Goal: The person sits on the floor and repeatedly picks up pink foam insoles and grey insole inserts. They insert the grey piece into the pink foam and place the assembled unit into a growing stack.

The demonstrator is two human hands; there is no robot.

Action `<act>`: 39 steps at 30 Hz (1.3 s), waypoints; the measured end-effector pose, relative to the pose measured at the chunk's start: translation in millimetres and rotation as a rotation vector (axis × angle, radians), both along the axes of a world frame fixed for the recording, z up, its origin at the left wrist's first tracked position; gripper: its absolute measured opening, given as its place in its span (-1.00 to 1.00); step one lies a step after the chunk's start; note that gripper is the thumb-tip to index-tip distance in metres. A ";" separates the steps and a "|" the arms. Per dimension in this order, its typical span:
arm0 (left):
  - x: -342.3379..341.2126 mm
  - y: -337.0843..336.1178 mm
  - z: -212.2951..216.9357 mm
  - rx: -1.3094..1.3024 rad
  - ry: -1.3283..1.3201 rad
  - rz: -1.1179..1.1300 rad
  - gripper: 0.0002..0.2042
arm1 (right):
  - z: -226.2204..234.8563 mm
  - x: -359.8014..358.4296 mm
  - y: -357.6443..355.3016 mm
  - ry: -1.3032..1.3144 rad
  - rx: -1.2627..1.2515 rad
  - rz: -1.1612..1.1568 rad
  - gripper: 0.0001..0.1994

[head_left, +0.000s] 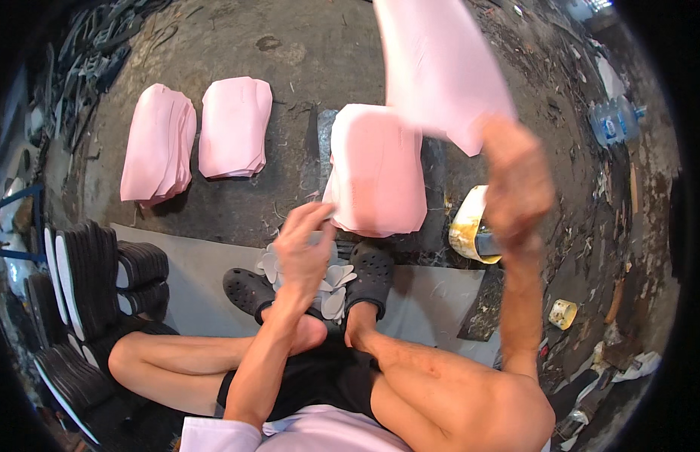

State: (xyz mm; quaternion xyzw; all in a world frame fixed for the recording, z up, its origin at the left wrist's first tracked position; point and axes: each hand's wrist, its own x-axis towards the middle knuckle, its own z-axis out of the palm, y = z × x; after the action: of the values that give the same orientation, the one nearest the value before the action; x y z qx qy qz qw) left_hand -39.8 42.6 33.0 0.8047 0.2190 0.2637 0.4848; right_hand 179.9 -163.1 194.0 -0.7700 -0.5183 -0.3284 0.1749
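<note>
The right hand (519, 184) clamps a pink sheet (444, 71) by its near end, leaving the rest free, partly over the pink stack (380, 173); I cannot tell if the left hand (299, 245) alongside grips anything.

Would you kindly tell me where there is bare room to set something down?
The floor beyond the two left pink stacks looks mostly bare, as does the grey sheet between the dark soles and left clog. Grey pieces crowd between the clogs.

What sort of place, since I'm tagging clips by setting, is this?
Probably a footwear workshop: stacked black sole-shaped pieces, piles of pink sheets, and a stained white container, perhaps for glue.
</note>
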 end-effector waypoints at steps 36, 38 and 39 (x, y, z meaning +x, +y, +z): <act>51.2 -21.6 -42.2 0.197 0.148 -0.185 -0.63 | -154.9 -48.8 24.9 1.024 -0.083 0.021 -0.75; 50.4 -21.5 -43.3 0.209 0.152 -0.168 -0.63 | -149.5 -43.6 26.6 1.072 -0.086 0.015 -0.74; 51.0 -22.1 -42.8 0.203 0.158 -0.168 -0.64 | -147.8 -41.1 26.1 1.083 -0.092 0.007 -0.74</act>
State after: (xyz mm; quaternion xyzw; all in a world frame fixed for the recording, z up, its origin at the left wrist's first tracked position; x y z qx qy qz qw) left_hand 11.2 20.6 -9.8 0.8833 0.1607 0.1788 0.4024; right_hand 138.8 -136.9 46.2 -0.8343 -0.3704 0.1386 0.3842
